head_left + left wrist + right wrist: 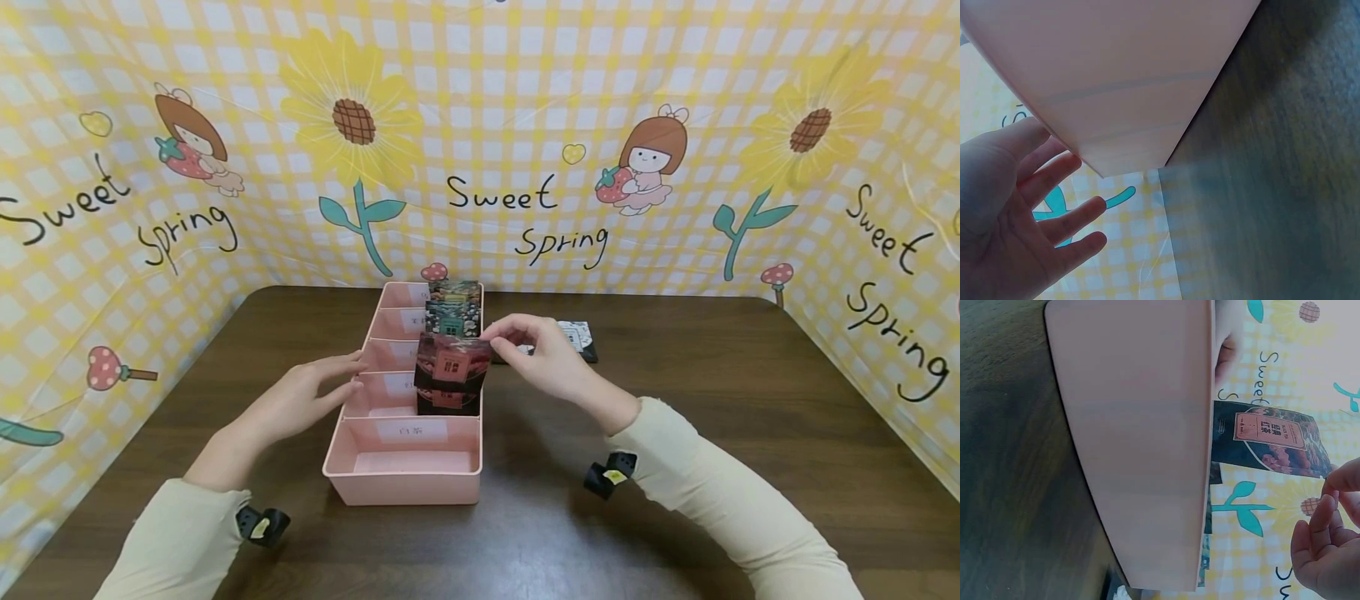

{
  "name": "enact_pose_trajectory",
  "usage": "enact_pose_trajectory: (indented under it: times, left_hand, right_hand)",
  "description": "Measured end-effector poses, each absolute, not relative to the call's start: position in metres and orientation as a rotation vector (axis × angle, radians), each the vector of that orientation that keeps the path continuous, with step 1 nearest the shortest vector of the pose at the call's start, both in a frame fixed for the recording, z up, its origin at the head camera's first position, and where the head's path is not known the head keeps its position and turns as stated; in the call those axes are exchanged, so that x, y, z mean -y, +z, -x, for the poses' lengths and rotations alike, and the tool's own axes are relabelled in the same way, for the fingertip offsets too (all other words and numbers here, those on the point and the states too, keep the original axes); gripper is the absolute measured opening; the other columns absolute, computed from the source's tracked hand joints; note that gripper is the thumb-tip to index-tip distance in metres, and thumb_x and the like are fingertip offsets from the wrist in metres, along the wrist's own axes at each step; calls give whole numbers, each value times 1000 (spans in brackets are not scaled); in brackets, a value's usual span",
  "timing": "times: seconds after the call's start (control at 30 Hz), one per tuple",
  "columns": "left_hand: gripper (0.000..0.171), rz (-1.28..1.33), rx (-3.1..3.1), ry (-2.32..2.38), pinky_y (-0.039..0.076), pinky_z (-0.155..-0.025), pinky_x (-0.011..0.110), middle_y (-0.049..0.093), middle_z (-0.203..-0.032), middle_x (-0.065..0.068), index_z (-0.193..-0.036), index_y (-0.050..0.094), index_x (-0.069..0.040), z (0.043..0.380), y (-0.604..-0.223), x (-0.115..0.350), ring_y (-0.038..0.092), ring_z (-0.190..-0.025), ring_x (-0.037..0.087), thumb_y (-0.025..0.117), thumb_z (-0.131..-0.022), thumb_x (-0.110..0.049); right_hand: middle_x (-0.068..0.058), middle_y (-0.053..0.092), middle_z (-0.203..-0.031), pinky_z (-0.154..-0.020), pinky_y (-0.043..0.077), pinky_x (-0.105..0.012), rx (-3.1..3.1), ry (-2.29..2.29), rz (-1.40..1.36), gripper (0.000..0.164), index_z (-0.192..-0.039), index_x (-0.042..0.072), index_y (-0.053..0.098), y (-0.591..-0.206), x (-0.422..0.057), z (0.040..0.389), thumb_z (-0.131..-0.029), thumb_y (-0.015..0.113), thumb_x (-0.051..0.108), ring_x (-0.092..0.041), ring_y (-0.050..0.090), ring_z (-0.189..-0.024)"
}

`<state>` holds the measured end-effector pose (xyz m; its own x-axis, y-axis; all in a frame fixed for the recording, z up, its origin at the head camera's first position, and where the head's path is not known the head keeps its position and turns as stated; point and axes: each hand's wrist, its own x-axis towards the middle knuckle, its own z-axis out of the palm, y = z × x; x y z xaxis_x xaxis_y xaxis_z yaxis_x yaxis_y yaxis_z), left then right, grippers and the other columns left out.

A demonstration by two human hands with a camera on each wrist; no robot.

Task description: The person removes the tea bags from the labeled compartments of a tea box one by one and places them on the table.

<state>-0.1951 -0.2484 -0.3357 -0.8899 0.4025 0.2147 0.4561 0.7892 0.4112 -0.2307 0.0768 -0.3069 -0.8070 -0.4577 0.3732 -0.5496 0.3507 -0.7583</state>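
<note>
A long pink box (405, 490) with several labelled compartments stands on the table. My right hand (551, 362) pinches the top corner of a dark red tea packet (452, 358) between thumb and fingers. In the right wrist view, this tea packet (1272, 437) shows a pink label, its lower end hidden behind the box wall. Behind it, a teal-labelled packet (450, 321) stands in a compartment; another red packet (448, 403) shows below it. My left hand (296, 396) is at the box's left rim, fingers extended. In the left wrist view, its thumb touches the rim.
Beyond my right hand, a black-and-white packet (576, 337) lies on the brown table (675, 400). The front compartment's back wall carries a white label (410, 431). A yellow checked cloth (480, 125) rises behind the table and along both sides.
</note>
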Motion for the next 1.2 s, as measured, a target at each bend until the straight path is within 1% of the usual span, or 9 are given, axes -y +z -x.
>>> enact_pose_trajectory:
  times: [0.1,0.2,0.4,0.57,0.8,1.03,1.2]
  left_hand:
    - [33,693,2861,-705,40,-101,55,54,-133,21,-122,61,-4,195,-336,248,50,-123,40,58,-92,-18]
    - [34,696,2862,-706,40,-101,55,53,-133,21,-122,61,-4,196,-335,248,50,-123,40,58,-92,-19]
    - [35,677,2884,-713,39,-101,55,52,-135,21,-124,59,-3,195,-336,248,49,-124,40,57,-93,-18]
    - [36,668,2895,-715,39,-103,55,51,-136,20,-125,58,-2,197,-337,247,47,-126,40,57,-93,-18]
    - [36,677,2892,-711,39,-102,56,51,-136,21,-125,59,-3,196,-335,247,48,-125,40,56,-93,-20]
    - [36,669,2896,-706,39,-102,56,51,-135,21,-125,59,-3,195,-335,248,48,-125,41,56,-94,-22]
    - [36,673,2892,-704,38,-102,56,52,-135,21,-124,59,-3,195,-335,248,48,-125,41,56,-94,-21]
  right_hand:
    - [-11,70,-100,-65,48,-28,2481,1476,-926,15,-100,5,68,-304,-79,230,-91,56,7,-13,59,-79]
    - [-11,69,-101,-63,46,-25,2464,1502,-914,15,-100,5,68,-301,-82,229,-91,56,7,-12,59,-79]
    - [-11,69,-102,-57,43,-24,2461,1511,-884,15,-100,5,68,-297,-89,227,-91,56,7,-11,54,-72]
    - [-10,69,-98,-59,43,-23,2468,1494,-860,14,-99,6,68,-295,-93,226,-91,57,8,-10,55,-72]
    - [-12,67,-91,-55,41,-21,2463,1494,-849,13,-98,5,68,-295,-99,226,-91,57,7,-8,51,-66]
    - [-12,67,-91,-59,44,-24,2463,1487,-849,13,-97,4,67,-294,-105,227,-90,56,6,-9,53,-68]
    - [-13,64,-88,-55,44,-23,2469,1504,-841,12,-97,4,67,-293,-110,227,-91,57,6,-9,50,-61]
